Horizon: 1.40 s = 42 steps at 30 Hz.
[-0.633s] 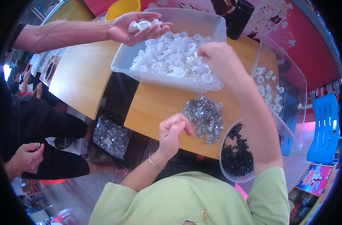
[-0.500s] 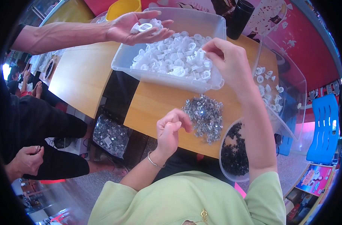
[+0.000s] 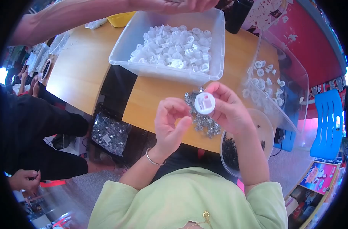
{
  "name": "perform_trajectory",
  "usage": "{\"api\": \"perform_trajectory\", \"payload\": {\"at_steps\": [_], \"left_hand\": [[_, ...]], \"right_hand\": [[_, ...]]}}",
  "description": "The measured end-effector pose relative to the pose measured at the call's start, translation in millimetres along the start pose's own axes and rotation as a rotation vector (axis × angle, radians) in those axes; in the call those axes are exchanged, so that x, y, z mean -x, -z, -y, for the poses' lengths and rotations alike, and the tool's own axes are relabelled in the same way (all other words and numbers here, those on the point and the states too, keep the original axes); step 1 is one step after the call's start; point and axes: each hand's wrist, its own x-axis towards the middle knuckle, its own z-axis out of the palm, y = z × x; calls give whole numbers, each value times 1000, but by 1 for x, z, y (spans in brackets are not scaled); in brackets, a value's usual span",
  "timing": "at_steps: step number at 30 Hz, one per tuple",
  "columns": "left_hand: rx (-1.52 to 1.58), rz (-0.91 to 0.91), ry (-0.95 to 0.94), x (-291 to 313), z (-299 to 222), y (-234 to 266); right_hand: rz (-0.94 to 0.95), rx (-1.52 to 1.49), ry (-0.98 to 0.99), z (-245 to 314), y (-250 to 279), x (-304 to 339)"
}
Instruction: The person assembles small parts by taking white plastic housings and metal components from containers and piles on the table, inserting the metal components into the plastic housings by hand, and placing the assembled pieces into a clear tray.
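Note:
My right hand [image 3: 229, 108] pinches a white round plastic part [image 3: 205, 103] between thumb and fingers. Its flat round face, with a rectangular recess, is turned toward me. Just left of the part is my left hand [image 3: 171, 124], with fingers loosely curled and thumb apart from them; no object shows in it. Beneath the hands lies a pile of small clear, shiny pieces [image 3: 208, 126] on the wooden table [image 3: 143, 101]. Beyond them stands a clear plastic bin [image 3: 166, 72] holding many white plastic parts [image 3: 170, 45].
At right, a clear tub [image 3: 301, 95] holds several white parts. A round tray [image 3: 271, 133] with small black pieces sits partly behind my right forearm. A black cylinder [image 3: 238, 15] stands behind the bin. Another person's arm [image 3: 75, 17] reaches across the upper left.
My right hand has moved from the bin back toward me with the white part. My left thumb has moved away from its fingers. The other person's hand has shifted up, away from me.

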Motion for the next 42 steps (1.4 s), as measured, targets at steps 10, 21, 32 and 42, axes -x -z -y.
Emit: {"api": "perform_trajectory", "payload": {"at_steps": [10,21,32,42], "left_hand": [[-243,105,-75,0,-4,-2],[-212,114,-73,0,-4,-4],[-214,120,-71,0,0,-6],[-180,109,-54,2,3,-6]], "right_hand": [[-19,-59,-43,-21,3,19],[5,-106,-55,-27,8,20],[78,-244,-103,-35,17,22],[11,-227,-119,-40,15,21]]}}
